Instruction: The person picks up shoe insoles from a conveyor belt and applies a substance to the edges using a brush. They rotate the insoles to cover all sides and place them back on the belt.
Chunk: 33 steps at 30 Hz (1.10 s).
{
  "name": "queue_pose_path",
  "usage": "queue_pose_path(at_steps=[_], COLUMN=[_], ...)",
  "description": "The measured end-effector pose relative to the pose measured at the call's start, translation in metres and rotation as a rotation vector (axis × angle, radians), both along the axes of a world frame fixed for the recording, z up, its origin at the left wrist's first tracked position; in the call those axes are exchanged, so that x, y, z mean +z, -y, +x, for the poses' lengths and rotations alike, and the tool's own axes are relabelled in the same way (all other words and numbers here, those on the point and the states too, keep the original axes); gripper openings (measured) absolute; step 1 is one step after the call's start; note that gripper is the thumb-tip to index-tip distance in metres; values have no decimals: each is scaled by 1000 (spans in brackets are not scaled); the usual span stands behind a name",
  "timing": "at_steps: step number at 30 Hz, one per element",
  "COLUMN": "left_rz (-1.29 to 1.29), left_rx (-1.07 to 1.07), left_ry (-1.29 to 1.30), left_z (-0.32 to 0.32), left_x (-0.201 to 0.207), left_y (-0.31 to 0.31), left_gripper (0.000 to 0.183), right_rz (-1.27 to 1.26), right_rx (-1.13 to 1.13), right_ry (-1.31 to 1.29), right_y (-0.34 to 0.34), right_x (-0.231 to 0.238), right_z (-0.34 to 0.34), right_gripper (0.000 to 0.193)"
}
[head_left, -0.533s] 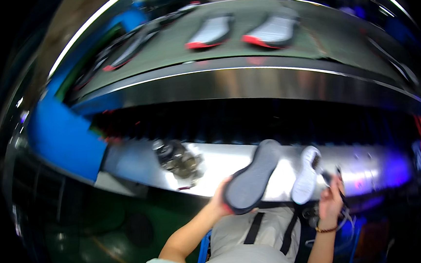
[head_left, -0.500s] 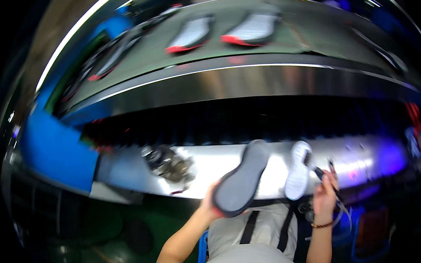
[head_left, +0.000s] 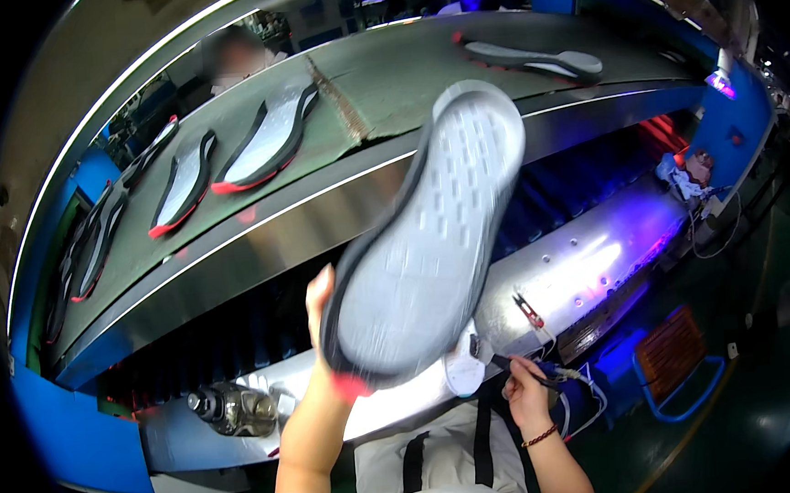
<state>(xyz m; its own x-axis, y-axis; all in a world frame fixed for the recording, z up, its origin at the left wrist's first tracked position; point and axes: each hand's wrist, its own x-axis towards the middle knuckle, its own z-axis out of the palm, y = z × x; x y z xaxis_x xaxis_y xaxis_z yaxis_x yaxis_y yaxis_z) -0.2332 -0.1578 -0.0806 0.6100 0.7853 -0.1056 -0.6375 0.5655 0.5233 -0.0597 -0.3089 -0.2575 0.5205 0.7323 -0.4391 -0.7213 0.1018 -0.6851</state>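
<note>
My left hand (head_left: 315,309) grips the heel or toe end of a shoe sole (head_left: 415,268), raised in front of the conveyor. The sole's light grey, slotted face is towards me, with a dark rim and a red tip beside my wrist; most of my fingers are hidden behind it. My right hand (head_left: 526,397), low over the bench edge, is closed around a slim dark-handled tool (head_left: 506,361) whose kind I cannot make out. Close to the tool lies a white, sole-shaped piece (head_left: 464,375), partly covered by the raised sole.
Several grey soles with red tips, such as this sole (head_left: 270,134), lie on the green conveyor belt (head_left: 392,77). On the metal bench (head_left: 562,281) are a dark bottle (head_left: 232,409) and small red snips (head_left: 528,310). Cables hang near my right hand. A stool (head_left: 673,355) stands at right.
The held sole has risen nearer to me and now shows its light grey face instead of its dark one. My view has turned to the right. My right hand still holds the tool.
</note>
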Motion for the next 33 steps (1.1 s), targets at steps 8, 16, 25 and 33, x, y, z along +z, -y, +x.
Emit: queue_pose_path(at_steps=[8,16,25,33], left_rz=[148,1853,2137,2120], left_rx=[-158,394,542,371], left_ry=[173,-946,-1257,-1436], left_z=[188,212,282,332], left_x=[82,63,61,74], left_y=[-84,-92,-138,-143], left_gripper=[89,69,71,81], right_rz=[48,7,-7,-31], right_rx=[83,134,286,344], right_ry=[-16,-63,40,-24], right_y=[-2,6,-12,-5], right_x=[11,-5,-14,-27], right_z=[-1,0,-10,-9], right_gripper=[14,13,20,24])
